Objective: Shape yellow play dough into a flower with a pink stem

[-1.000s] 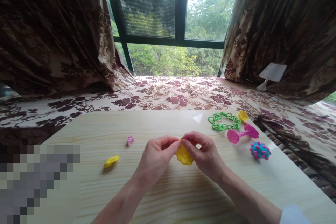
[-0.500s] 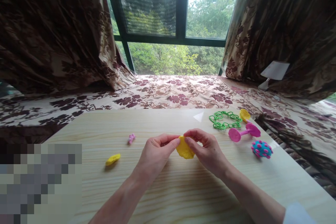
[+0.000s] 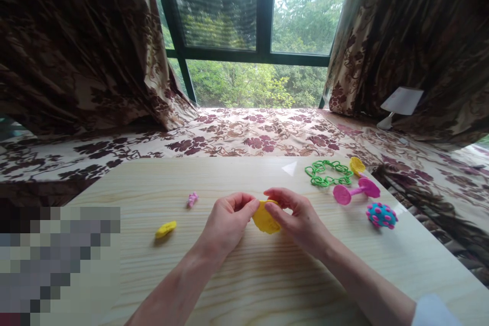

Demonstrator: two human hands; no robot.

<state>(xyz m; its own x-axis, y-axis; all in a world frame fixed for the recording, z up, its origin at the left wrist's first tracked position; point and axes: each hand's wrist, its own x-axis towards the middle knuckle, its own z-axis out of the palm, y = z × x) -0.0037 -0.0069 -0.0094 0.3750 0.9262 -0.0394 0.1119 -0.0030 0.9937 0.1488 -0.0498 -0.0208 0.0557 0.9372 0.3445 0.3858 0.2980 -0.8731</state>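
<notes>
A flat yellow clay disc (image 3: pixel 264 218) is pinched between both my hands just above the pale wooden table (image 3: pixel 244 285). My left hand (image 3: pixel 226 225) grips its left edge with thumb and fingers closed. My right hand (image 3: pixel 300 221) grips its right edge the same way. A smaller yellow clay lump (image 3: pixel 165 228) lies on the table to the left, and a small pink clay bit (image 3: pixel 192 199) lies beyond it.
At the right of the table lie a green clay chain ring (image 3: pixel 327 173), a small yellow clay piece (image 3: pixel 357 165), a pink dumbbell shape (image 3: pixel 356 191) and a blue ball with pink dots (image 3: pixel 381 215). Floral fabric, curtains and a window lie behind. A pixelated patch (image 3: pixel 57 260) covers the lower left.
Both hands with the yellow disc have shifted slightly, and the disc has been turned a little between the fingers. The other pieces have not moved.
</notes>
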